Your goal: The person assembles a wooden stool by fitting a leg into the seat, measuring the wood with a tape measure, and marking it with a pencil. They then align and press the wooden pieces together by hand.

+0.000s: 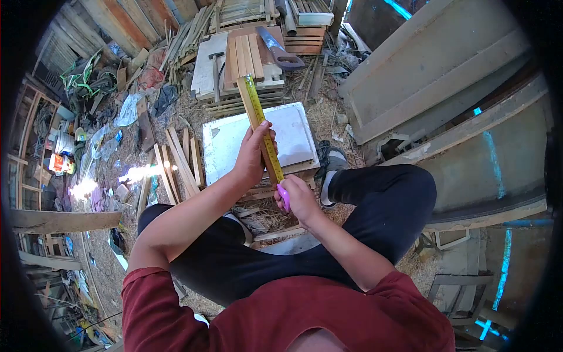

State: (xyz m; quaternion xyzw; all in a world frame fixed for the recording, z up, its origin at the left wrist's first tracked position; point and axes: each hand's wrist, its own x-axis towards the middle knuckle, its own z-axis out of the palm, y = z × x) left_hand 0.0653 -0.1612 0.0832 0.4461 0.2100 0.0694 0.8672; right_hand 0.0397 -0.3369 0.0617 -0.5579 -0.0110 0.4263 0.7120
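My left hand (253,155) is closed around a narrow wooden strip (248,101), with its fingers by the yellow blade of a tape measure (252,94). The blade lies stretched along the strip, its far end near the strip's far end. At the near end, my right hand (300,200) is closed on the tape measure's pink-purple body, mostly hidden by the fingers. Below the strip is a white board (226,138). Beyond it, several short wooden slats (245,54) lie side by side between a hammer (216,76) and a handsaw (280,51).
Loose wooden pieces (182,158) lie left of the white board. Stacked slats (237,14) and a wooden crate (305,41) stand at the back. Large panels (434,64) lean on the right. Plastic scraps (129,110) and debris litter the left floor.
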